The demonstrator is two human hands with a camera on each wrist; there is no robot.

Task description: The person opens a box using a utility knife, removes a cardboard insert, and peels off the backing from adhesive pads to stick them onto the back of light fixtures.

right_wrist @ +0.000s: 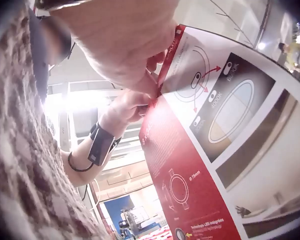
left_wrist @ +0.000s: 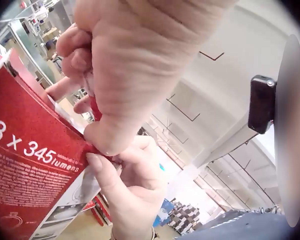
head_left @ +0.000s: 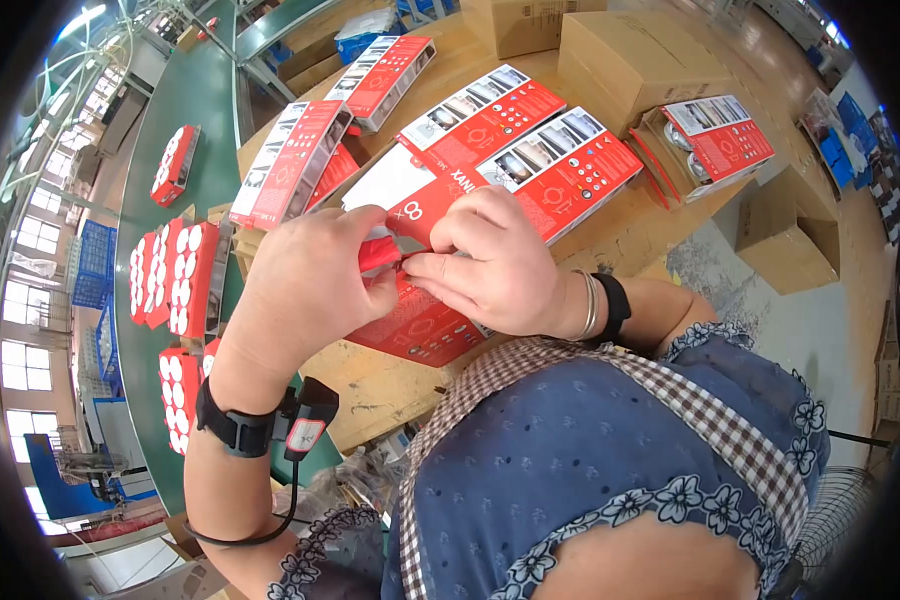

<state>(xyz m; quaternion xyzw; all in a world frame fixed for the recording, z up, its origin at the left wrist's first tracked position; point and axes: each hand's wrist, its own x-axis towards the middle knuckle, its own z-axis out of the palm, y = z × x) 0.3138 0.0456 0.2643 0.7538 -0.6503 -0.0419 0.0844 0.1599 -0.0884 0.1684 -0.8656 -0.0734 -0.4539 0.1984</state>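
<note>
Both hands meet at the top edge of a red printed box (head_left: 420, 325). The left hand (head_left: 315, 270) pinches a red flap (head_left: 377, 253) between thumb and fingers. Close beside it, the right hand (head_left: 500, 262) pinches the box's edge. In the left wrist view the left hand (left_wrist: 135, 65) is curled over the box (left_wrist: 30, 165), its thumb near the thumb of the right hand (left_wrist: 135, 185). The right wrist view has the right hand (right_wrist: 125, 45) at the box's corner (right_wrist: 190, 185), the left hand (right_wrist: 125, 107) behind it. The fingers partly hide the flap.
More red boxes (head_left: 560, 170) lie on the wooden table (head_left: 370, 395), with an open one (head_left: 720, 145) at the right. Cardboard cartons (head_left: 640, 65) stand behind. On the left, a green conveyor (head_left: 150, 110) carries boxes of white round pieces (head_left: 192, 275).
</note>
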